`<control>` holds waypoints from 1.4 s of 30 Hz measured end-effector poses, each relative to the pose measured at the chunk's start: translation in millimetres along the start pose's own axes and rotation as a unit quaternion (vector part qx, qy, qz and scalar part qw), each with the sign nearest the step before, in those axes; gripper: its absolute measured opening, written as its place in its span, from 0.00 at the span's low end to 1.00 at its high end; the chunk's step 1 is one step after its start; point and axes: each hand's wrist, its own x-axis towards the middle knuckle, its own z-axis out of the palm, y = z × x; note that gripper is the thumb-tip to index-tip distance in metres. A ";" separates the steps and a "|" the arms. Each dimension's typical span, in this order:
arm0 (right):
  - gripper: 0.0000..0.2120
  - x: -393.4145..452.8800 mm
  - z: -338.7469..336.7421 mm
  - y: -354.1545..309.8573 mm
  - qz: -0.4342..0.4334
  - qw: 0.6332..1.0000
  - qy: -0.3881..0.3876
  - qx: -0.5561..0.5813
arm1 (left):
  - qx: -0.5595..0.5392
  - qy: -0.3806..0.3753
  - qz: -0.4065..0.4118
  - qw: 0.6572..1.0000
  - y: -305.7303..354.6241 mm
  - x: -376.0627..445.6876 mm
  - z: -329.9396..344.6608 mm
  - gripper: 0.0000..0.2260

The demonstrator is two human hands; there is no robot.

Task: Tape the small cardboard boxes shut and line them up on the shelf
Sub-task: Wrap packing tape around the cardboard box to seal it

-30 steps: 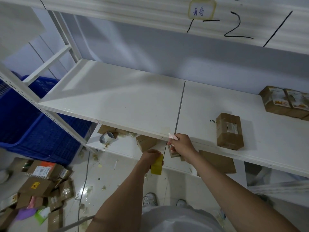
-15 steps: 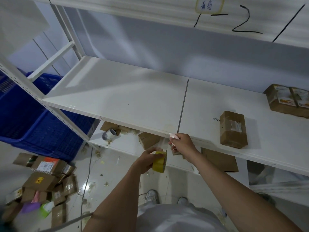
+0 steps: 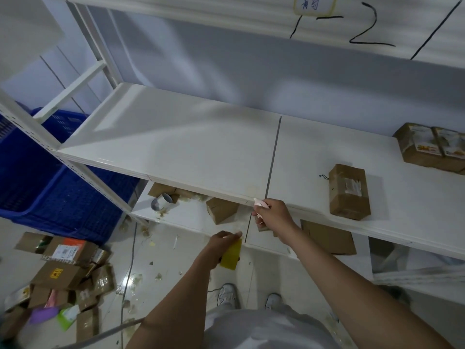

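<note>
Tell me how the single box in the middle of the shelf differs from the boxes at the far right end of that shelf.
The single box stands alone near the shelf's front edge; the far-right boxes sit side by side toward the back wall. The single box is plain brown with a pale label patch; the far-right boxes show printed colour pictures. All are small brown cardboard boxes on the same shelf.

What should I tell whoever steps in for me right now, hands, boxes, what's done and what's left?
Left hand grips the yellow tape roll below the shelf edge.
Right hand pinches a small pink tool at the shelf's front edge.
One taped box lies alone on the shelf; two more boxes sit side by side at the far right.
More cardboard boxes are piled on the floor, and another box sits on the lower shelf.
Done: three boxes are up, though not in one line.
Left: tape the rest and line them all up.
</note>
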 end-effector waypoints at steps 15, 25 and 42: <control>0.10 -13.4 28.9 7.5 -0.065 0.978 -0.059 -0.187 | 0.065 0.044 0.020 0.997 -0.6 0.5 -4.4 0.12; 0.13 -18.0 41.6 18.4 -0.155 0.934 -0.054 -0.319 | 0.068 0.076 0.036 0.994 -4.4 -0.9 -3.4 0.10; 0.10 -6.0 47.1 37.6 -0.217 0.859 -0.059 -0.459 | 0.078 0.083 0.022 0.993 -0.7 -2.3 -1.0 0.11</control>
